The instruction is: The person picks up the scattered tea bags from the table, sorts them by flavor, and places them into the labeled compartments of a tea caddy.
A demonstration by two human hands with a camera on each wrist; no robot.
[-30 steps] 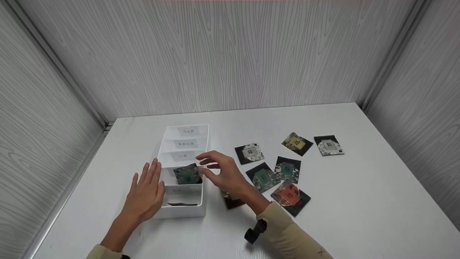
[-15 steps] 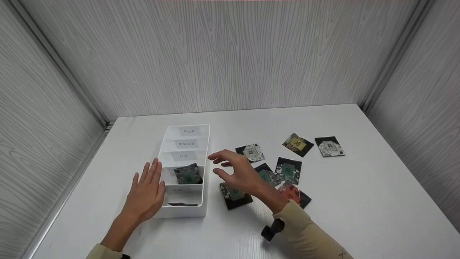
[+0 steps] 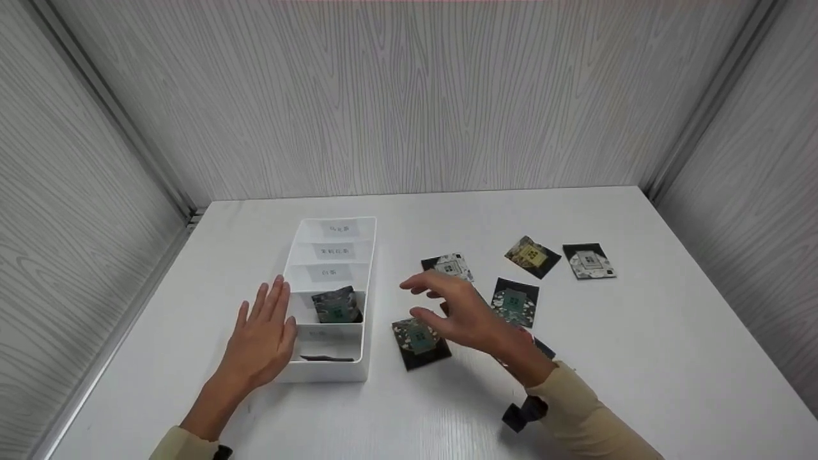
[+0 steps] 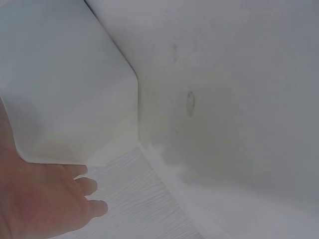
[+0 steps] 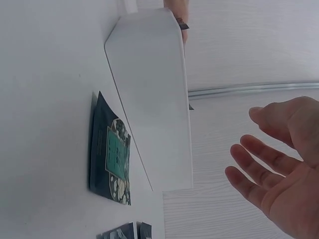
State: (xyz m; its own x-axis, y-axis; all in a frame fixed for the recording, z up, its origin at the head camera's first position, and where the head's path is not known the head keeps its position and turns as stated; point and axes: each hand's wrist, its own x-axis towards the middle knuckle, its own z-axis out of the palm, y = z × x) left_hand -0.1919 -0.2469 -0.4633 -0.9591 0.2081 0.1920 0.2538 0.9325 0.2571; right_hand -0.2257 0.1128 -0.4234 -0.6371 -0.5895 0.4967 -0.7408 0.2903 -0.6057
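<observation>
A white box point(image 3: 324, 372) with several labelled compartments stands left of centre in the head view. My left hand point(image 3: 259, 338) rests along its left side, fingers straight. One green-labelled sachet point(image 3: 337, 306) leans in the second compartment from the front; the dark edge of another sachet point(image 3: 326, 358) shows in the front one. My right hand point(image 3: 463, 313) hovers to the right of the box, fingers apart, holding nothing. Below its thumb lies a sachet with a green label point(image 3: 418, 342), also seen flat beside the box in the right wrist view. The hand and forearm partly cover other sachets.
Right of the right hand lie a green sachet point(image 3: 515, 301), a yellow sachet point(image 3: 533, 257) and a white-labelled sachet point(image 3: 588, 260). Another white-labelled sachet point(image 3: 450, 264) peeks out behind the hand. Grey wood-grain panels point(image 3: 415, 96) wall the table at back and sides.
My right hand has moved away from the box, rightward over the loose sachets, uncovering the green one beside the box. The left hand keeps its place on the box.
</observation>
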